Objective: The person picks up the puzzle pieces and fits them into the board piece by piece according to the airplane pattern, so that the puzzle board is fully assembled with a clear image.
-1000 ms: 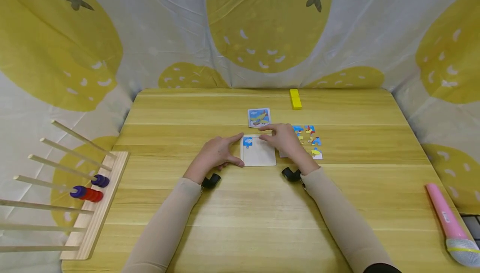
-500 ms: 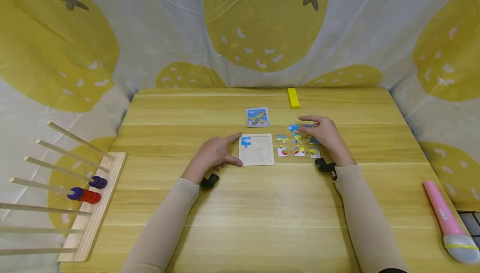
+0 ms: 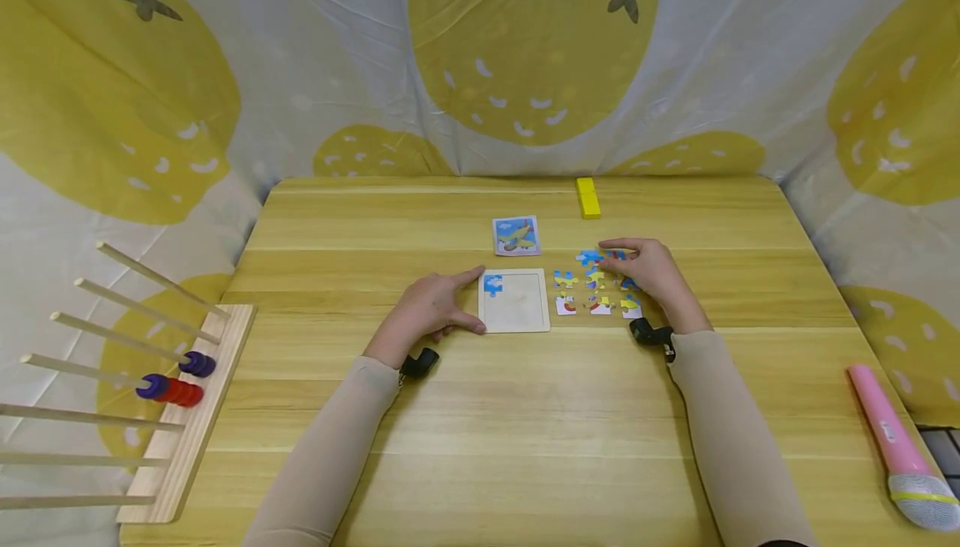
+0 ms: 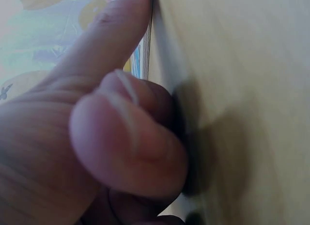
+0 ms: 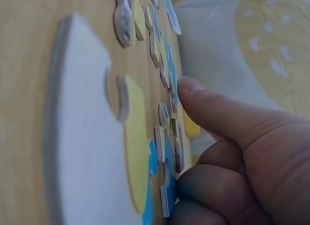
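Observation:
My left hand [image 3: 435, 305] rests at the left side of a square puzzle tray [image 3: 517, 326], index finger and thumb spread to its two left corners, the other fingers folded under. One blue-and-white puzzle piece [image 3: 492, 284] sits in the tray's upper left corner. Right of the tray lie several loose puzzle pieces [image 3: 566, 279]. Over their far right side hovers my right hand [image 3: 651, 268], thumb and index finger parted around the edge of a blue piece [image 3: 588, 257]. In the right wrist view the thumb [image 5: 198, 96] reaches that row of pieces; the other fingers are curled.
Behind the tray lies an airplane picture card [image 3: 517, 235], and farther back a yellow block [image 3: 588, 198]. A wooden peg rack [image 3: 217, 363] with purple and red beads [image 3: 180, 391] stands at the left edge. A pink microphone [image 3: 892, 439] lies at the right.
My right hand has moved right from above the tray to the loose pieces, and has stayed nearly still there over the last half second. The left hand keeps its place.

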`<move>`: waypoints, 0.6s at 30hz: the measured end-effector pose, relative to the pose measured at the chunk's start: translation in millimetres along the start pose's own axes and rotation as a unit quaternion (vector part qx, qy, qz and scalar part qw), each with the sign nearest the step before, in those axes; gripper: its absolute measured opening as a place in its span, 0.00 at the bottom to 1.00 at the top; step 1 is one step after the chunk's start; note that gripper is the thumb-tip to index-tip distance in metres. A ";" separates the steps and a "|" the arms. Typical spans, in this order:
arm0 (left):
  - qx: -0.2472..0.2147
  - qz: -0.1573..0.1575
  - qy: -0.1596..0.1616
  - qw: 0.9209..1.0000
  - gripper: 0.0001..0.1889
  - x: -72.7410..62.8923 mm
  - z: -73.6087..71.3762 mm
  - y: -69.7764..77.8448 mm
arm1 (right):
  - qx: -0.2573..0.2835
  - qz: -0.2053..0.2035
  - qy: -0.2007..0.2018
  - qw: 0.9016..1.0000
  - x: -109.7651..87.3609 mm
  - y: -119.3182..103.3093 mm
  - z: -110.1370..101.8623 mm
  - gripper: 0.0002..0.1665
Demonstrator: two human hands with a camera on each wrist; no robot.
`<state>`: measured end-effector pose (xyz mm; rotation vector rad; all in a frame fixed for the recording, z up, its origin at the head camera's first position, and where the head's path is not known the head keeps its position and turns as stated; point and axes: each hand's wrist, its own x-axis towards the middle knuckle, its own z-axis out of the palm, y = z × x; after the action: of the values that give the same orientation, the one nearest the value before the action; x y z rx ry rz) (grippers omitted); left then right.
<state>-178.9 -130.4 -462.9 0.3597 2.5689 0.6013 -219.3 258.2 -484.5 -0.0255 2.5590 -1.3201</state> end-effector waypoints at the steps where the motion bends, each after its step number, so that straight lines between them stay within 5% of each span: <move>1: -0.001 -0.001 0.000 1.000 0.59 0.0 0.0 0.1 | -0.004 -0.001 0.003 1.000 0.4 0.1 0.4 0.30; 9: -0.001 -0.003 0.002 1.000 0.59 0.3 0.2 0.2 | -0.057 -0.012 0.019 0.998 2.3 -1.8 4.1 0.27; 18: -0.002 -0.007 -0.002 1.000 0.59 0.6 -0.5 0.0 | -0.051 0.007 0.010 0.999 1.0 -4.3 5.7 0.24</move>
<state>-179.7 -130.4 -462.7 0.3402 2.5641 0.6005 -219.3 251.0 -484.4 -0.0122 2.6371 -1.1883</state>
